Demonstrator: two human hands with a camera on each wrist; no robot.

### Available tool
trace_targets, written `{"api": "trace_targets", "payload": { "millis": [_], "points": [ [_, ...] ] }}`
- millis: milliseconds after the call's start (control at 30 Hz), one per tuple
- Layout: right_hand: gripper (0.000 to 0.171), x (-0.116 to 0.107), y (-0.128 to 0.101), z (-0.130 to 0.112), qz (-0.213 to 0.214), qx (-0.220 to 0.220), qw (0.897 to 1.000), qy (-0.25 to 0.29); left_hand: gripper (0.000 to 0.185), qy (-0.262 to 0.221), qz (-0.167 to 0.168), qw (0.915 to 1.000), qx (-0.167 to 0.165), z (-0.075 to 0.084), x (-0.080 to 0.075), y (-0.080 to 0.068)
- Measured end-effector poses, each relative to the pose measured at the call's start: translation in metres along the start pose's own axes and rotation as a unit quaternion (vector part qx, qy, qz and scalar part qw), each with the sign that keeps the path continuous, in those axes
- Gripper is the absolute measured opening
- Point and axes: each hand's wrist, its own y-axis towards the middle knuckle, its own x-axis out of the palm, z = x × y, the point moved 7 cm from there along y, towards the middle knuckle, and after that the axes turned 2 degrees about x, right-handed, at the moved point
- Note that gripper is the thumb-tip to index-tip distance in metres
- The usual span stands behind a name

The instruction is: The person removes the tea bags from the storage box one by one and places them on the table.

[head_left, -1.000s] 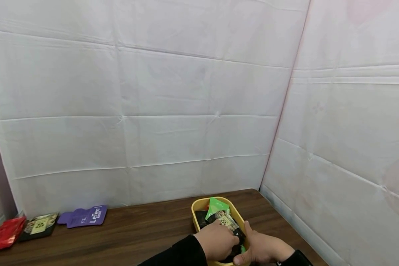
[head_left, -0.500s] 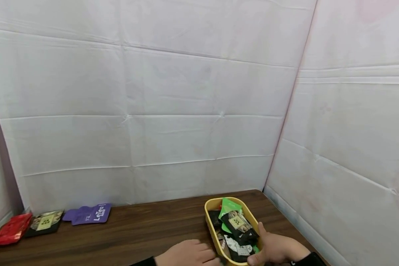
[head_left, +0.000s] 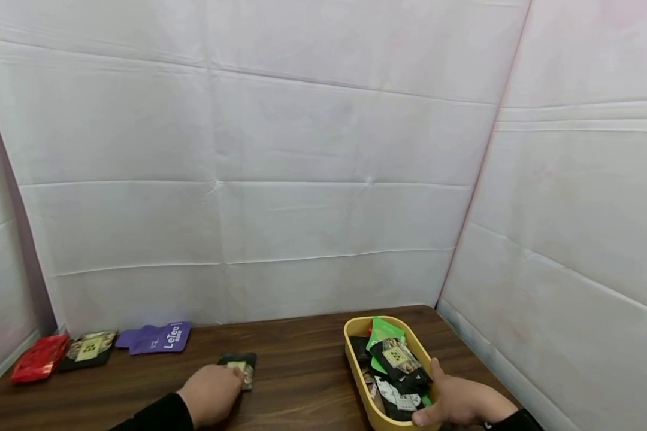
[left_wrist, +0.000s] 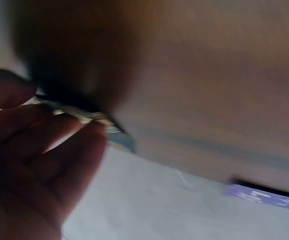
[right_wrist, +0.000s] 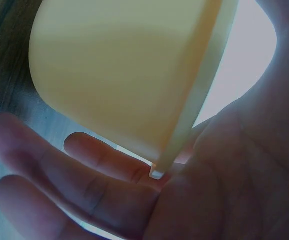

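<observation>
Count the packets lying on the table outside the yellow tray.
4. A red packet, a dark packet and a purple packet sit in a row by the back wall at left; a fourth dark one is under the left hand. None seem hidden.

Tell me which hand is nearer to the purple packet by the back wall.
Left. The left hand holds a dark packet on the table, right of the purple packet. The right hand grips the yellow tray, much farther right.

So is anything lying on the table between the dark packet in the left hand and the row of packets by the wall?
Nothing visible: only bare table lies between the dark packet under the left hand and the purple packet.
</observation>
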Motion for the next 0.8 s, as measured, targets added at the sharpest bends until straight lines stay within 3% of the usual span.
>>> {"api": "trace_targets", "payload": {
  "millis": [67,167,300,500,633,800],
  "points": [
    [0.131,0.000,-0.002,0.002,-0.001,-0.001,1.000,0.006,0.017,-0.009,-0.025,0.9985,-0.048,-0.014,0.003,0.005],
    [0.132,0.000,-0.004,0.005,0.000,-0.001,1.000,0.007,0.022,-0.019,-0.043,0.9954,-0.083,-0.029,0.005,0.012],
    [0.131,0.000,-0.004,0.006,0.002,0.000,1.000,0.007,0.026,-0.048,-0.037,0.9926,-0.105,-0.045,0.006,0.020],
    [0.129,0.002,-0.004,0.007,0.005,-0.002,1.000,0.010,0.018,-0.084,-0.007,0.9888,-0.124,-0.065,0.007,0.026],
    [0.128,0.004,-0.005,0.008,0.003,-0.001,1.000,0.015,0.005,-0.064,0.014,0.9886,-0.136,-0.074,0.007,0.025],
    [0.131,0.000,-0.005,0.004,0.002,-0.007,1.000,-0.010,0.007,-0.029,0.027,0.9878,-0.150,-0.081,0.000,0.020]
  ]
}}
